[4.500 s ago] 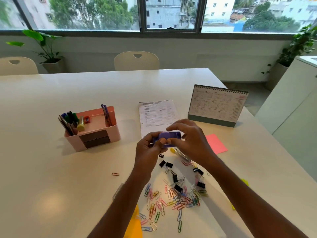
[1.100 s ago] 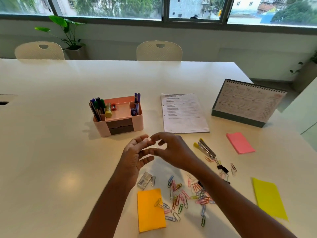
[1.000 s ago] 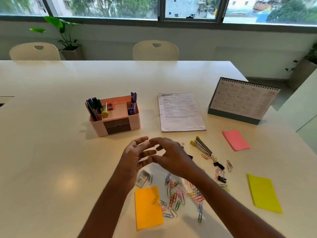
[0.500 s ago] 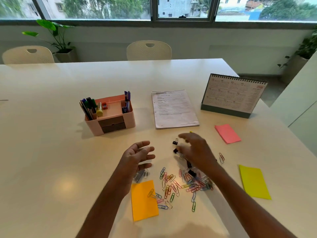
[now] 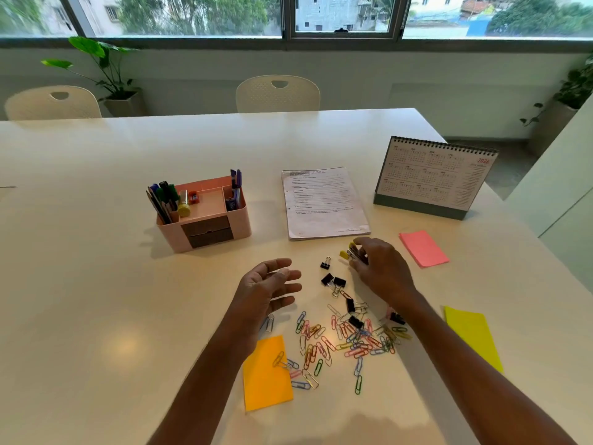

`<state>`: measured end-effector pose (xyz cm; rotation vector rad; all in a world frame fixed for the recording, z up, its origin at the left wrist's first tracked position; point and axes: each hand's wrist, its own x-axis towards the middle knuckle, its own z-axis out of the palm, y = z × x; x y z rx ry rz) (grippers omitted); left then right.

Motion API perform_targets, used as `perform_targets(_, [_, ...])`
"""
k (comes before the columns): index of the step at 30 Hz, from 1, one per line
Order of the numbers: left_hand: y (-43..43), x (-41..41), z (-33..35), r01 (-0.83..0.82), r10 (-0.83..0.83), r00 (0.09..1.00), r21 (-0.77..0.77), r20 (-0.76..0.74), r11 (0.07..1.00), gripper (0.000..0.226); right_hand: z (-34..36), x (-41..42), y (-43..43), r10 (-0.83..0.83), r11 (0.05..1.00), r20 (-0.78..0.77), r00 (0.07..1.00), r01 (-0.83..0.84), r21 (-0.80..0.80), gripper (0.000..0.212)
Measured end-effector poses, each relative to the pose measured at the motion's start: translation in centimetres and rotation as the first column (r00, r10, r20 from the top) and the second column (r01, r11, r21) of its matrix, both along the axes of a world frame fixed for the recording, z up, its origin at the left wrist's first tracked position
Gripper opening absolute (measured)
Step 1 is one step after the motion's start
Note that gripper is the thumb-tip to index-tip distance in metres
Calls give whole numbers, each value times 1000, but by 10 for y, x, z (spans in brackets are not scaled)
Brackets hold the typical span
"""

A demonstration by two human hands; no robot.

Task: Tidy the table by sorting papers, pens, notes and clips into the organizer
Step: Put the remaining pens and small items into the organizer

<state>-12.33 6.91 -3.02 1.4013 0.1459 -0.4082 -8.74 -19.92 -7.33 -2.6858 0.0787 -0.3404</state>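
Note:
A pink organizer (image 5: pixel 205 216) with pens and a small drawer stands at centre left of the white table (image 5: pixel 96 300). My right hand (image 5: pixel 380 268) curls its fingers round a bundle of pens (image 5: pixel 353 253) with a yellow tip, just below the printed papers (image 5: pixel 324 202). My left hand (image 5: pixel 268 289) hovers palm up with relaxed fingers, holding nothing. Coloured paper clips (image 5: pixel 340 342) and black binder clips (image 5: pixel 333 281) lie scattered between my arms. Sticky notes lie around: orange (image 5: pixel 266 374), pink (image 5: pixel 423 248), yellow (image 5: pixel 475 335).
A desk calendar (image 5: pixel 433 179) stands at the right back of the table. The table's right edge runs close past the yellow note. Two chairs (image 5: pixel 277 93) and potted plants stand beyond the far edge under the window.
My hands parted; the right hand moved right and forward onto the bundle of pens and closed on it. The left hand stayed in place, empty. The purple item held earlier is gone from my hands.

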Motion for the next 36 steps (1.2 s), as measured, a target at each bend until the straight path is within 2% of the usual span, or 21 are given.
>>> perform_targets(4, [-8, 1, 2, 6, -6, 999, 14, 45, 1000, 29, 23, -4, 20, 106, 964, 68, 992, -119, 237, 46])
perform_targets(8, [-19, 6, 4, 25, -27, 993, 23, 117, 999, 42, 56, -9, 54, 259, 752, 69, 964, -246, 612, 50])
perform_targets(12, [-19, 13, 7, -59, 55, 973, 12, 223, 998, 46, 74, 0, 81, 426, 604, 70, 902, -341, 721, 52])
perform_targets(15, [-9, 20, 8, -177, 158, 941, 36, 300, 984, 46, 85, 9, 94, 480, 592, 85, 873, -394, 703, 52])
perform_targets(18, [7, 26, 10, -243, 184, 905, 109, 384, 964, 46, 94, 22, 101, 535, 592, 90, 840, -449, 669, 51])
perform_targets(22, [30, 34, 11, -305, 184, 878, 221, 442, 926, 45, 110, 46, 111, 611, 635, 98, 785, -561, 531, 48])
perform_targets(26, [49, 45, 13, -370, 179, 837, 293, 517, 882, 43, 128, 67, 128, 704, 636, 61, 708, -666, 390, 47])
perform_targets(32, [71, 61, 15, -451, 240, 791, 271, 562, 850, 43, 152, 99, 158, 785, 586, 55, 617, -769, 253, 44])
perform_targets(36, [81, 70, 9, -508, 358, 794, 214, 491, 834, 39, 167, 129, 177, 788, 595, 44, 614, -778, 202, 43])
